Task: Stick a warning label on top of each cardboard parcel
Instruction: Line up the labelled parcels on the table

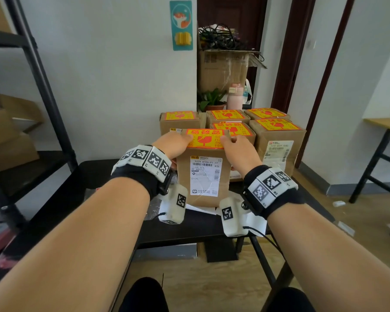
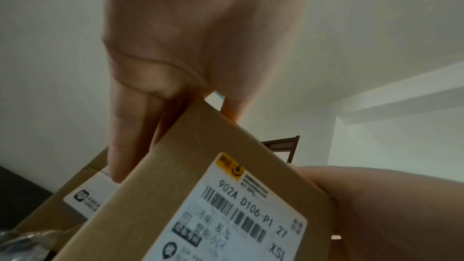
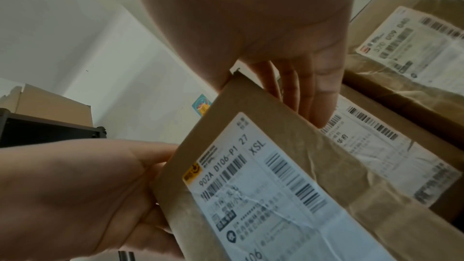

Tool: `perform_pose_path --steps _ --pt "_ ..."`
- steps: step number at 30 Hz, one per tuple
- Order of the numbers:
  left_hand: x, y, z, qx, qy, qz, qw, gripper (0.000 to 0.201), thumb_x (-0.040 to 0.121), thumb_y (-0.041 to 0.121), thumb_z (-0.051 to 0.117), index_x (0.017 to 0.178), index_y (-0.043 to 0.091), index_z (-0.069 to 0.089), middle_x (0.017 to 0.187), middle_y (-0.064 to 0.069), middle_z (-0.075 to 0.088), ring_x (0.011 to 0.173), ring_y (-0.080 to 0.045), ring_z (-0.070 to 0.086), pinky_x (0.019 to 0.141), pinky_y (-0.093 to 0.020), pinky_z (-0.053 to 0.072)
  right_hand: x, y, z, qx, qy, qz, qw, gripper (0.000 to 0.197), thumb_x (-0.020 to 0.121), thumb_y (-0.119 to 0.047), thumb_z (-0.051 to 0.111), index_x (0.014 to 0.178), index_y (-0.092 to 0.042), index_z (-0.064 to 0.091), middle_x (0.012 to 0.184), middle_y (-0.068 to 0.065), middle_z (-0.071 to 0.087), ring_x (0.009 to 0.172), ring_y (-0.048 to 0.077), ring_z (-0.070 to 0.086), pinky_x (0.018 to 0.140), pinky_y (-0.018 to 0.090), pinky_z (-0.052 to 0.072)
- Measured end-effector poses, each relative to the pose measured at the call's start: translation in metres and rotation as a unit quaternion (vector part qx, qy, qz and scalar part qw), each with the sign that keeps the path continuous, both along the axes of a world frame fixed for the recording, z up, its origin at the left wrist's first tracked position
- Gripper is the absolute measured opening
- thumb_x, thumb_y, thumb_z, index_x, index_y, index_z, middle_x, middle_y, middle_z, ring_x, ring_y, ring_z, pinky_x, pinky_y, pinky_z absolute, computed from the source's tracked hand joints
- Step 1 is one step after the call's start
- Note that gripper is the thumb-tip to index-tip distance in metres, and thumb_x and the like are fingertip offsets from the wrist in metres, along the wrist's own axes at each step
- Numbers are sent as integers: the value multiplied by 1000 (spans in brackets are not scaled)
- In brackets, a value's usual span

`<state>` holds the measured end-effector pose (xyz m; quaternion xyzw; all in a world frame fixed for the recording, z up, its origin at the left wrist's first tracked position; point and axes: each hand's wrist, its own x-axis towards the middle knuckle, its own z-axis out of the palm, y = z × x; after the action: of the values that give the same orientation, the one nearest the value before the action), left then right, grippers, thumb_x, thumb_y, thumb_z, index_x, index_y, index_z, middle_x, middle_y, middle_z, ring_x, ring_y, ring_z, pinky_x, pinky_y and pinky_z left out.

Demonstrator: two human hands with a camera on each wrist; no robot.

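Observation:
A brown cardboard parcel (image 1: 203,176) with a white shipping label stands at the front of the black table (image 1: 104,172). An orange and yellow warning label (image 1: 206,138) lies on its top. My left hand (image 1: 177,143) straddles the parcel's top left edge: its thumb rests on the label, and its straight fingers (image 2: 130,126) lie down the left side. My right hand (image 1: 234,146) mirrors it on the right edge, thumb on the label and fingers (image 3: 308,96) flat down the right side. Behind stand several parcels, such as one at the right (image 1: 277,140), each with the same label on top.
White backing papers (image 1: 200,210) lie on the table under and in front of the parcel. A black shelf rack (image 1: 43,86) with cartons stands at the left. A large carton of cables (image 1: 223,68), a plant and a pink bottle (image 1: 234,97) are behind. A wooden table (image 1: 385,124) is at the right.

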<state>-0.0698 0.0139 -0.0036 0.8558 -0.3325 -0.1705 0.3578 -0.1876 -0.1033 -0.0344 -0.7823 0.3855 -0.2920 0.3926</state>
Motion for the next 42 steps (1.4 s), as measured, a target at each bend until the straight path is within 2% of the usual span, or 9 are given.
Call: perform_pose_path --steps 7,14,19,25,29,32,36,40,42 --pt "9 20 27 -142 -89 112 979 38 95 45 40 73 16 50 93 -13 66 89 -32 65 86 -44 55 10 21 35 -37 -86 21 995 43 94 -53 43 113 -16 56 105 1 65 95 19 62 84 39 52" --pt "44 55 46 -230 -136 205 941 49 88 57 47 91 10 61 81 -5 64 78 -27 63 72 -36 50 47 51 61 -37 -147 80 985 66 87 -65 47 131 -16 49 118 -1 63 106 17 61 90 39 51" --pt "72 74 40 -256 -124 226 932 42 90 58 45 83 17 52 72 2 55 70 -20 56 65 -32 45 82 64 63 -37 -119 130 984 39 93 -54 53 112 -21 42 92 -14 52 81 2 51 61 20 37" --pt "102 90 22 -291 -113 221 924 35 92 50 46 82 20 61 85 -6 70 79 -23 66 73 -36 52 129 82 57 -46 -104 166 980 51 95 -49 52 130 -11 51 122 4 61 98 16 58 77 28 48" --pt "124 94 7 -282 -94 218 929 28 94 44 49 78 23 57 84 -3 68 77 -19 63 71 -31 49 158 83 46 -48 -91 185 977 44 96 -45 52 117 -8 60 112 11 66 93 25 64 81 42 56" --pt "144 88 -5 -256 -84 229 935 29 94 46 48 97 20 62 92 -2 69 84 -20 65 76 -35 50 178 79 37 -33 -74 193 978 38 94 -46 53 105 -12 64 92 3 63 80 22 61 66 31 48" --pt "171 75 -21 -210 -52 237 947 35 100 41 41 124 17 51 108 -2 64 93 -20 59 79 -34 43 203 71 20 -27 -38 194 980 41 91 -45 55 119 -15 59 121 5 56 90 19 55 81 32 45" --pt "189 62 -36 -198 26 195 960 32 103 24 37 135 20 40 120 -6 61 97 -20 56 84 -37 43 211 60 9 -15 0 205 979 45 95 -35 54 135 -15 50 125 10 60 77 13 53 66 24 43" --pt "194 59 -42 -194 41 185 963 38 103 20 37 141 21 33 127 -9 59 100 -20 58 87 -39 46 210 51 4 -27 16 213 977 44 99 -26 52 139 -11 46 129 5 58 91 12 54 76 20 40"
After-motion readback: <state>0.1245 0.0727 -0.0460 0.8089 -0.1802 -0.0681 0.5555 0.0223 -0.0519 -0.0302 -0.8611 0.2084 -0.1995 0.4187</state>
